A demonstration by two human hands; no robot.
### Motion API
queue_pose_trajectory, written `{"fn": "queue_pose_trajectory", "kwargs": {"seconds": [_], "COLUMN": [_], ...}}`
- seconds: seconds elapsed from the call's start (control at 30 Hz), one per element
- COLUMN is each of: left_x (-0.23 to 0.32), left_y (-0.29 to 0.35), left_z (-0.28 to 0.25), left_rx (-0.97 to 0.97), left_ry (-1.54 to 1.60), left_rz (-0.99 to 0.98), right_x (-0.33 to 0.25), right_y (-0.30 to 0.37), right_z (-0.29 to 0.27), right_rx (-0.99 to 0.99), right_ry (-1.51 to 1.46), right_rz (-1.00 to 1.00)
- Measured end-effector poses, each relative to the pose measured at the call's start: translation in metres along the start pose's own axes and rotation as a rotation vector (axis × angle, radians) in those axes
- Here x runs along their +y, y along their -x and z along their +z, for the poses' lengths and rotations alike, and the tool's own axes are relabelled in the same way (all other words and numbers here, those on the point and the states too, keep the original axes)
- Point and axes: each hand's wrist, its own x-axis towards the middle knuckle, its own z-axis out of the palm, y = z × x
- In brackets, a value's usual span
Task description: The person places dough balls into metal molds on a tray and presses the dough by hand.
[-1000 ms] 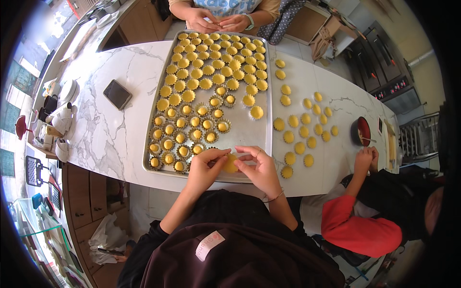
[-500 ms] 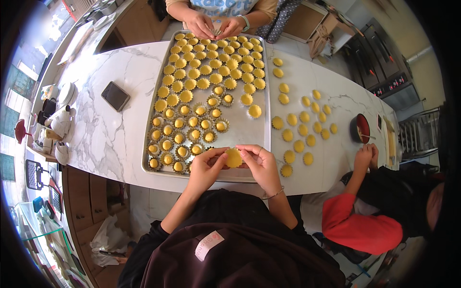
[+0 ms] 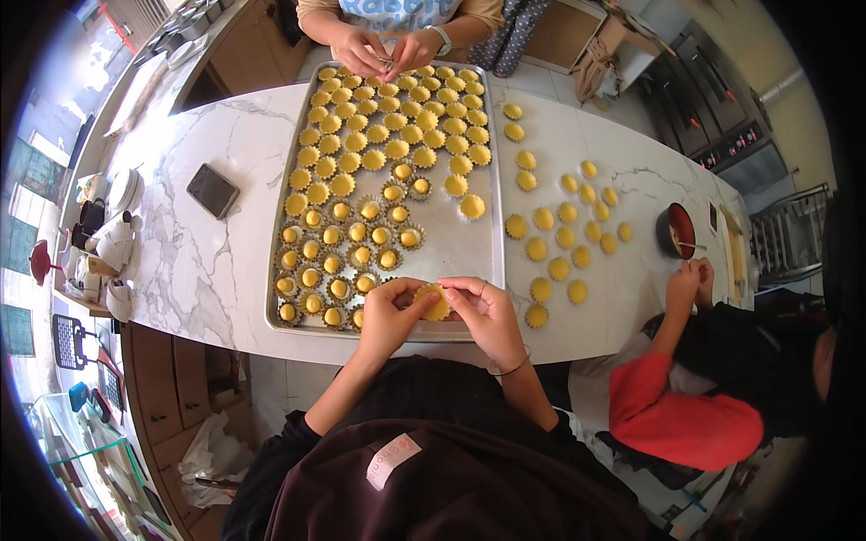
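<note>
A yellow dough round is held between both hands at the near edge of the baking tray, just above its rim. The left hand is closed on the round's left side, thumb and fingers pinching its edge; the right hand is closed on the right side in the same pinch, with a thin bracelet seen at the wrist. The tray lies on a white marbled worktop. Nearest the hands, the tray's left part is filled with small fluted cups of dough with darker centres, set in rows; further along, plain yellow filled cups are packed closely up to the far end, and one cup stands apart on the bare metal. To the right of the tray, loose yellow rounds are scattered on the worktop, well apart from one another. Beyond these, at the right end, a dark round bowl with red content is seen, and a second person's hands are held near it, the arm in a red sleeve. Left of the tray a dark phone lies flat. At the far end a third person's hands are pressed together over the tray's far rim.
</note>
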Motion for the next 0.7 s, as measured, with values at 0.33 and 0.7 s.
{"fn": "queue_pose_trajectory", "kwargs": {"seconds": [0.33,0.7], "left_x": [-0.009,-0.01], "left_y": [-0.005,-0.005], "left_z": [-0.001,0.011], "left_rx": [-0.007,-0.008], "left_ry": [-0.025,-0.058], "left_rz": [-0.041,-0.003], "right_x": [0.003,0.003], "right_y": [-0.002,0.001], "right_z": [-0.002,-0.013], "right_rx": [0.008,0.013], "right_ry": [0.009,-0.053], "right_rz": [0.019,0.091]}}
